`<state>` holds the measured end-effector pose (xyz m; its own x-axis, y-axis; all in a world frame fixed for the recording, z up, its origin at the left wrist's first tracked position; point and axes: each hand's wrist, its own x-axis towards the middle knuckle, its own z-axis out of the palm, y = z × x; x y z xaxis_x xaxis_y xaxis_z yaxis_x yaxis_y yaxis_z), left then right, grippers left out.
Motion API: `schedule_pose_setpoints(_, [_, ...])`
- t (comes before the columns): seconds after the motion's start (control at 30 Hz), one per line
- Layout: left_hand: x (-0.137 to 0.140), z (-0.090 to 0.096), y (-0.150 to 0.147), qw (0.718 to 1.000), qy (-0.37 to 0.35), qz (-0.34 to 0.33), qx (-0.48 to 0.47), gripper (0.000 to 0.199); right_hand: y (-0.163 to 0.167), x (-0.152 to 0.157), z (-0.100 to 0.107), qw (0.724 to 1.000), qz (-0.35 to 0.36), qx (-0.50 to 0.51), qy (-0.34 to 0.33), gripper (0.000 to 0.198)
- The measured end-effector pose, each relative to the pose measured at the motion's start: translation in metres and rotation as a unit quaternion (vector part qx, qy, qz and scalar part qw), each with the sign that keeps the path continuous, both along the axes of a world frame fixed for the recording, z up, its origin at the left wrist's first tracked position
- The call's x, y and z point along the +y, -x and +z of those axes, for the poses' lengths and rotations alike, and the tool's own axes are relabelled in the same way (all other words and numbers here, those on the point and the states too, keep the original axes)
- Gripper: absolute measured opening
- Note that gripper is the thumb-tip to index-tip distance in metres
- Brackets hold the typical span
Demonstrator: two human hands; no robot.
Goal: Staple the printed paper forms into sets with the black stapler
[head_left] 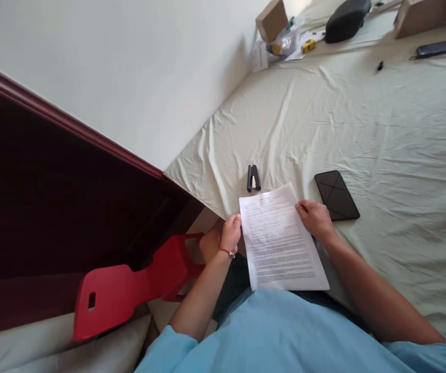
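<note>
A stack of printed paper sheets (281, 241) is held up in front of my body, its print facing me. My left hand (231, 232), with a red bracelet at the wrist, pinches the left edge. Gripping the opposite edge is my right hand (315, 217), thumb on top and fingers mostly hidden beneath. Just beyond the top of the pages a small black stapler (254, 178) lies on the sheet-covered surface. A dark tablet or phone (337, 195) rests flat close to my right hand.
A pale wrinkled cloth (401, 145) covers the wide surface. At the far end are a cardboard box (272, 20), a yellow tape measure (308, 46), a black case (347, 20) and a dark flat device (444, 47). A red plastic chair (108, 295) stands at lower left.
</note>
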<state>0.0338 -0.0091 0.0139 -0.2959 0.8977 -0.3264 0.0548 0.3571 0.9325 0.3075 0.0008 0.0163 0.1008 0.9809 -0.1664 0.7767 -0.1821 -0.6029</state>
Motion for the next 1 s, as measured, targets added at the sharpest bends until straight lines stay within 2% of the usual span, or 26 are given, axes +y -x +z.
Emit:
schedule_pose_setpoints(0.03, [0.01,0.005,0.006,0.999,0.012,0.018,0.044,0.019,0.001,-0.001,0.001,1.0,0.004,-0.025,0.003,0.035])
schedule_pose_setpoints(0.1, [0.039,0.018,0.014,0.985,-0.031,0.036,0.163,0.01,0.003,-0.002,0.004,0.998,0.012,-0.056,0.007,0.036])
schedule_pose_setpoints(0.17, [0.074,0.033,0.013,0.961,-0.06,0.049,0.265,0.019,0.004,-0.002,0.004,0.998,0.018,-0.065,0.006,0.037])
schedule_pose_setpoints(0.3, [0.137,0.052,-0.027,0.954,-0.026,-0.009,0.299,0.046,0.004,-0.002,0.003,0.998,0.02,-0.055,-0.004,0.037])
schedule_pose_setpoints(0.4, [0.165,0.054,-0.063,0.962,-0.023,-0.014,0.271,0.064,0.002,-0.002,0.003,0.999,0.022,-0.045,-0.004,0.036])
schedule_pose_setpoints(0.47, [0.176,0.051,-0.075,0.972,-0.022,-0.002,0.232,0.069,0.002,-0.002,0.004,0.999,0.026,-0.041,-0.004,0.036])
schedule_pose_setpoints(0.53, [0.183,0.046,-0.075,0.978,-0.003,-0.005,0.21,0.065,0.001,-0.002,0.005,0.999,0.031,-0.038,-0.004,0.037])
schedule_pose_setpoints(0.67, [0.192,0.04,-0.056,0.973,0.05,-0.084,0.209,0.036,0.001,-0.001,0.005,0.999,0.03,-0.029,0.005,0.038])
schedule_pose_setpoints(0.73, [0.193,0.04,-0.044,0.972,0.058,-0.108,0.201,0.029,0.0,-0.001,0.005,0.999,0.024,-0.02,0.008,0.038])
schedule_pose_setpoints(0.87, [0.189,0.042,-0.025,0.962,0.057,-0.109,0.243,0.037,0.0,-0.001,0.004,1.0,0.018,-0.007,0.004,0.037])
schedule_pose_setpoints(1.0, [0.179,0.036,-0.021,0.973,0.074,-0.11,0.189,0.036,-0.001,-0.001,0.0,1.0,0.013,0.015,-0.013,0.036])
